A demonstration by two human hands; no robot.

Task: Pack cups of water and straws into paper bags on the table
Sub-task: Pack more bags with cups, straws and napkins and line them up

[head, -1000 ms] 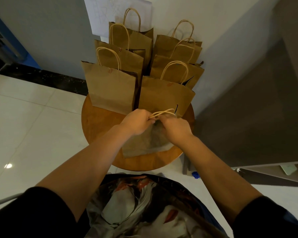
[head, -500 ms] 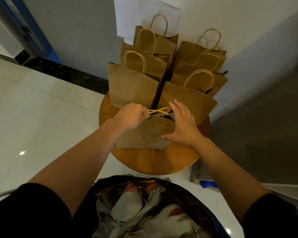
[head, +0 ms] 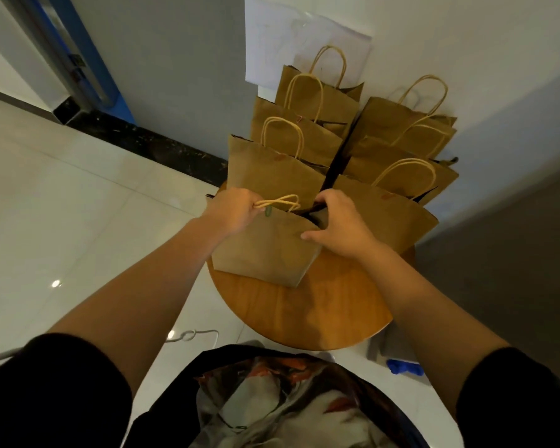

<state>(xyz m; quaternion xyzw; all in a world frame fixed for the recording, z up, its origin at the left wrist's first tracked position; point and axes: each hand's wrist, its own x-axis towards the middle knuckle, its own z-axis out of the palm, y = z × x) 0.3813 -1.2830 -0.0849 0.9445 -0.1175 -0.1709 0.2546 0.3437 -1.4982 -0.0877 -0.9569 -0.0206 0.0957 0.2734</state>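
Both hands are on the nearest paper bag (head: 265, 250), which stands at the front of the bunch on the round wooden worktop (head: 320, 312).

Going from the left: the left hand (head: 235, 211) has its fingers curled tight round the bag's pale rope handles (head: 280, 202) and pinches them together at the left end of the bag's top. A small green mark shows on the bag just under that hand, but it is too small to tell what it is. The right hand (head: 340, 224) grips the right end of the bag's top, with its fingers hooked over the rim into the dark opening and its thumb lying flat on the front of the bag.

Behind this bag stand more brown paper bags, all upright, touching one another and filling the far edge of the worktop up to the wall: one row on the left (head: 272, 169) and one row on the right (head: 398, 202). A white sheet of paper (head: 291, 37) hangs on the wall behind them. No cups or straws can be seen; what is inside the bags is hidden.

It looks like this bag is being closed up or set in its place beside the others. Next, it likely needs to be stood straight, close to the bags behind, with care not to tip it, as there may be water inside.
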